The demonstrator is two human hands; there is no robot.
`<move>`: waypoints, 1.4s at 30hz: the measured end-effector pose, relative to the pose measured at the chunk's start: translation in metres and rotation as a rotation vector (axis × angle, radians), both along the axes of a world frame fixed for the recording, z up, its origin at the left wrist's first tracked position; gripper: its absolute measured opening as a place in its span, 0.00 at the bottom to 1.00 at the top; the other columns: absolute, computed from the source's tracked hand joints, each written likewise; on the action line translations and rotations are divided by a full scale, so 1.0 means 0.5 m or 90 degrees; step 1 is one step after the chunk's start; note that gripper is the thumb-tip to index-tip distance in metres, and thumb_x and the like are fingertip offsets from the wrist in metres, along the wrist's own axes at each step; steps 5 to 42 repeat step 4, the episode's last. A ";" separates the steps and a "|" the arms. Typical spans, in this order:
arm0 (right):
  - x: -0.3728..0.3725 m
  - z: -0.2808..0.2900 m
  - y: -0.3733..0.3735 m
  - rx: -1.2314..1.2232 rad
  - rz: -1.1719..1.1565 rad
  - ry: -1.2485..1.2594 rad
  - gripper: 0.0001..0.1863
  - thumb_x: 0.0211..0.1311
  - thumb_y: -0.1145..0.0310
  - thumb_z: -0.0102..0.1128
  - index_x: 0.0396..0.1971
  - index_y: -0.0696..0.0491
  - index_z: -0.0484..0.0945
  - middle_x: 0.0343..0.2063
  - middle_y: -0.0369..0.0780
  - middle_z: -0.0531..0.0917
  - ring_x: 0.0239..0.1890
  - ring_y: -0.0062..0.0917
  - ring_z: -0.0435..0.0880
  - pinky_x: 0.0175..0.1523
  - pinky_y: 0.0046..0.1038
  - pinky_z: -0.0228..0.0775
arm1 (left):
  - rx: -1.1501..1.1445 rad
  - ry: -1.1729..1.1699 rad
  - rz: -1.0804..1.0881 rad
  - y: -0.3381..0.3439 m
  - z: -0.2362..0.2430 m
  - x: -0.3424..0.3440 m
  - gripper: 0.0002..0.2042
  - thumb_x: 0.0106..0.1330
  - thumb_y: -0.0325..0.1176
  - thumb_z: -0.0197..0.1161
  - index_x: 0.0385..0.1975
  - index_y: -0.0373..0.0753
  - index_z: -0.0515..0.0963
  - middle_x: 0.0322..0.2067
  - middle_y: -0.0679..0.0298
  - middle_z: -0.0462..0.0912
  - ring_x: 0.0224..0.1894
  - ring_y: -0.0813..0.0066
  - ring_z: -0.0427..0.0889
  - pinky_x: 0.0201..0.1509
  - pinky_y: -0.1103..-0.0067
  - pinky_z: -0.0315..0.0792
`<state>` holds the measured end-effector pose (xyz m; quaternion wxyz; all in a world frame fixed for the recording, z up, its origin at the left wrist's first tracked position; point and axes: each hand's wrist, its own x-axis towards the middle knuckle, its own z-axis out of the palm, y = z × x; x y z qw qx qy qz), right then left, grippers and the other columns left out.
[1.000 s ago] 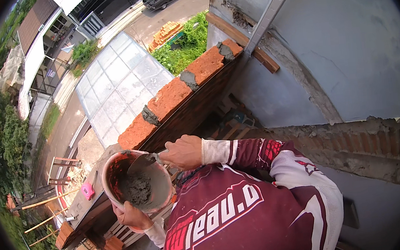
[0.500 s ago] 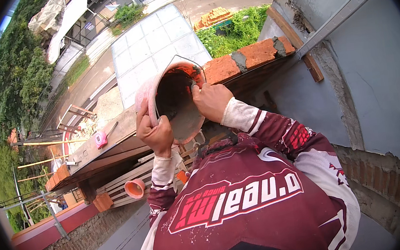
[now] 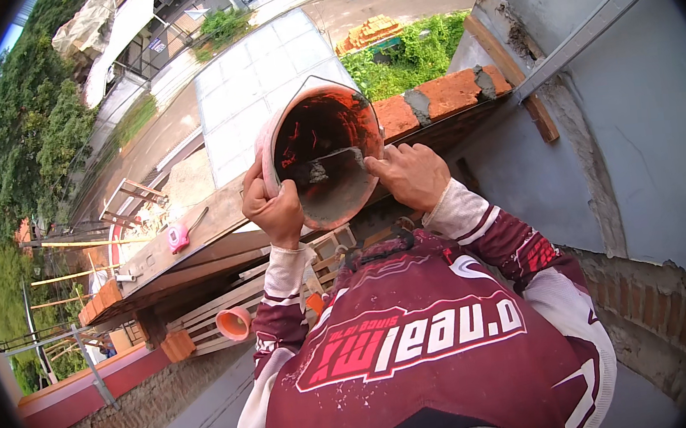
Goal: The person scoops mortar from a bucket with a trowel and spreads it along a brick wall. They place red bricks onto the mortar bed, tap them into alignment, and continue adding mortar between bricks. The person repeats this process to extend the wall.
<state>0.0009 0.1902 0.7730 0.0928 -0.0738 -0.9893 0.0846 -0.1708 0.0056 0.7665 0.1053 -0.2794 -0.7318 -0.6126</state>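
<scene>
An orange-red bucket (image 3: 271, 151), streaked with grey mortar, is tilted so its mouth faces me at the brick wall's edge. My left hand (image 3: 274, 210) is closed on its left rim. My right hand (image 3: 412, 176) is closed at the right rim, around what looks like a trowel; its handle is hidden in my fist. A flat grey shape like its blade (image 3: 346, 162) lies inside the bucket. A clump of mortar (image 3: 317, 171) shows beside it. The wire bail (image 3: 315, 79) stands up behind the rim.
Bricks with mortar joints (image 3: 452, 98) run right to a grey wall (image 3: 638, 103). Left lie a wooden board (image 3: 219, 213) and a pink tape measure (image 3: 178, 238). Below are wooden slats (image 3: 204, 310) and a small orange bucket (image 3: 234, 323). A metal bar (image 3: 589, 29) slants at the right.
The bucket has shifted right and its mouth has turned more toward me, showing more of the inside. My right hand has moved right and down, from inside the mouth to the rim.
</scene>
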 end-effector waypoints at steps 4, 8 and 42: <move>-0.004 0.092 0.005 -0.020 -0.135 -0.149 0.14 0.64 0.64 0.54 0.49 0.47 0.76 0.33 0.41 0.83 0.37 0.37 0.88 0.39 0.34 0.80 | -0.028 0.086 -0.062 0.015 -0.010 0.019 0.11 0.46 0.16 0.58 0.11 0.33 0.62 0.50 0.46 0.83 0.53 0.56 0.83 0.61 0.70 0.70; -0.004 0.092 0.005 -0.020 -0.135 -0.149 0.14 0.64 0.64 0.54 0.49 0.47 0.76 0.33 0.41 0.83 0.37 0.37 0.88 0.39 0.34 0.80 | -0.028 0.086 -0.062 0.015 -0.010 0.019 0.11 0.46 0.16 0.58 0.11 0.33 0.62 0.50 0.46 0.83 0.53 0.56 0.83 0.61 0.70 0.70; -0.004 0.092 0.005 -0.020 -0.135 -0.149 0.14 0.64 0.64 0.54 0.49 0.47 0.76 0.33 0.41 0.83 0.37 0.37 0.88 0.39 0.34 0.80 | -0.028 0.086 -0.062 0.015 -0.010 0.019 0.11 0.46 0.16 0.58 0.11 0.33 0.62 0.50 0.46 0.83 0.53 0.56 0.83 0.61 0.70 0.70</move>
